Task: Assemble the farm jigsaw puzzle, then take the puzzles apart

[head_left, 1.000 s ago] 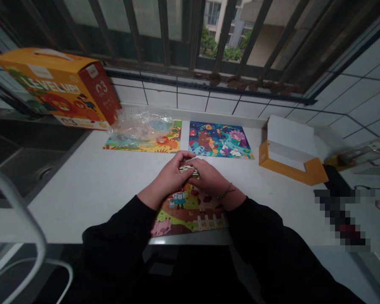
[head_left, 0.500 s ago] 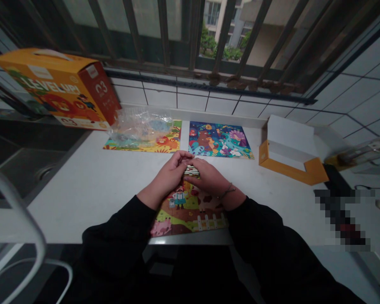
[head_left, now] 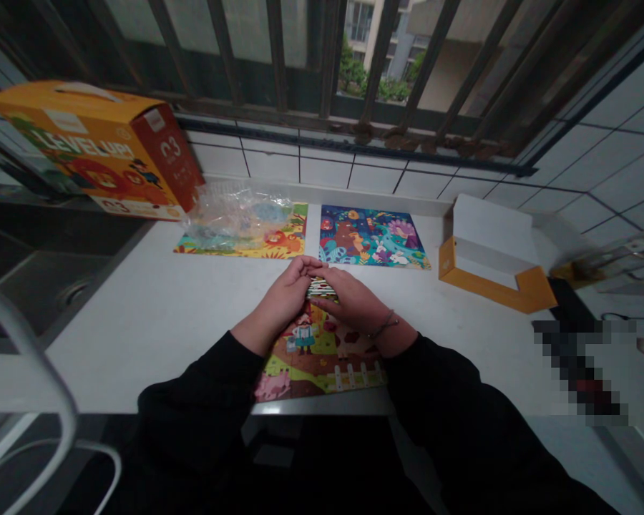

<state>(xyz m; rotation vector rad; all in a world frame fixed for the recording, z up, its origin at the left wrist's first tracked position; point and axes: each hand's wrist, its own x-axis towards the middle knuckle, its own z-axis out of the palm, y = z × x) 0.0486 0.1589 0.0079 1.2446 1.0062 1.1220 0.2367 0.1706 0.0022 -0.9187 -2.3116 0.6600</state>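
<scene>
A small stack of thin pieces (head_left: 320,288) sits between my two hands, its layered edges showing. My left hand (head_left: 293,292) is curled round the stack's left side, fingers over the far side. From the right, my right hand (head_left: 350,297) wraps it, thumb along the near edge. Below the hands lies a farm picture puzzle (head_left: 322,365) with a figure, a pink pig and a white fence; its upper part is hidden by my hands. Beyond them are a dark blue forest picture (head_left: 373,236) and a yellow lion picture (head_left: 284,239).
Crumpled clear plastic (head_left: 236,214) covers part of the lion picture. An orange box (head_left: 101,154) stands at the back left, beside a dark sink (head_left: 32,286). On the right lies an opened orange and white box (head_left: 494,279). A white hose (head_left: 48,372) curves at the lower left.
More of the stack's edges shows between my hands, and the pieces look slightly shifted to the left. My hands have hardly moved.
</scene>
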